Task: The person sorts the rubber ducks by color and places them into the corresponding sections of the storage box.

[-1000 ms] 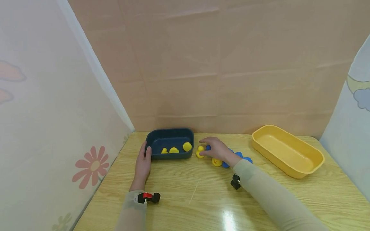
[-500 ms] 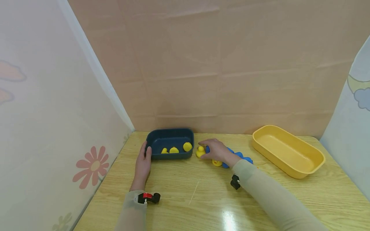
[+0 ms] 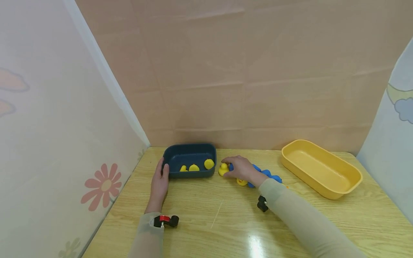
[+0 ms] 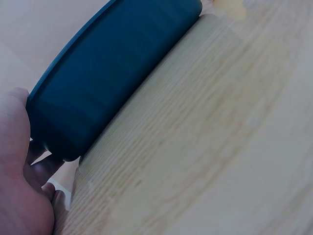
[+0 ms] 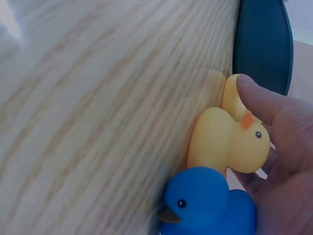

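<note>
My left hand [image 3: 160,181] holds the left end of a dark blue plastic tub [image 3: 190,175], its thumb against the front corner. Several yellow ducks [image 3: 209,164] lie inside along the near wall. Just right of the tub, my right hand [image 3: 242,168] pinches a yellow rubber duck [image 3: 222,170] at the left end of a row of ducks. In the right wrist view the thumb [image 5: 252,90] overlaps that duck. Closer to that camera stand another yellow duck [image 5: 209,139] and a blue duck [image 5: 195,196]. The hand and wrist hide part of the row.
More blue ducks [image 3: 275,178] continue the row under and past the right wrist. A yellow tub [image 3: 306,181] sits at the back right of the wooden table [image 3: 193,222]. A beige cloth wall [image 3: 242,89] rises behind the table.
The right hand's fingers have drawn in around the leftmost yellow duck, and the hand has lowered slightly. The left hand and the dark blue tub have stayed in place.
</note>
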`<state>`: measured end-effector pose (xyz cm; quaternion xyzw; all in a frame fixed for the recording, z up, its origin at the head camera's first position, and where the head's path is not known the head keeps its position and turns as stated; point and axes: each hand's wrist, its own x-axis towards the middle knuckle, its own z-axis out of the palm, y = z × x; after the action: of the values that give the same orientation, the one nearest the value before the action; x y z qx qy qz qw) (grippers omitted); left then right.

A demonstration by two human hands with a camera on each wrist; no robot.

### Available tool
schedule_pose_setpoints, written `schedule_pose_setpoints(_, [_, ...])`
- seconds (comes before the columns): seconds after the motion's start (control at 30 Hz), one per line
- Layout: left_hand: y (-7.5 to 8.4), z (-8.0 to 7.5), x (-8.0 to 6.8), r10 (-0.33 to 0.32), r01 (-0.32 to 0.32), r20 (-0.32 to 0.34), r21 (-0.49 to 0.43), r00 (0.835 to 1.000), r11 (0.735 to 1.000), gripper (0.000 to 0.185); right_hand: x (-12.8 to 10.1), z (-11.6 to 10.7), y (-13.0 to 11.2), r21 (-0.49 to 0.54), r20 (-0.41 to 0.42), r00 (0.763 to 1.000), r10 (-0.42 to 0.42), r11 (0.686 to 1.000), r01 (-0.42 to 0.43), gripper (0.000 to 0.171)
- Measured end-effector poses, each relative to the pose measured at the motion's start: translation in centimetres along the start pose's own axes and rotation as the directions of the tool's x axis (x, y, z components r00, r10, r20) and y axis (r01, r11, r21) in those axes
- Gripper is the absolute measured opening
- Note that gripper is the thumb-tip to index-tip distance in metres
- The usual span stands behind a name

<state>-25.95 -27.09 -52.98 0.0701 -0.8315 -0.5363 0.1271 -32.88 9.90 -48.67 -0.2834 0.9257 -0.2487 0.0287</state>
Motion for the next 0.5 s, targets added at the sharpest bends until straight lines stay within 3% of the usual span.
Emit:
schedule_pose_setpoints(0.27, [-0.68,0.02,0.13,0.000,0.000,-0.002,-0.003,1.000,1.000,0.073,-0.05,0.24,0.00,0.003,-0.002,1.000,0.016,1.000,-0.016,0.056])
schedule_pose_setpoints(0.5, [-0.26,0.13,0.11,0.008,-0.008,-0.002,-0.008,1.000,1.000,0.073,-0.09,-0.05,-0.29,0.021,0.007,0.999,0.045,0.999,-0.045,0.056])
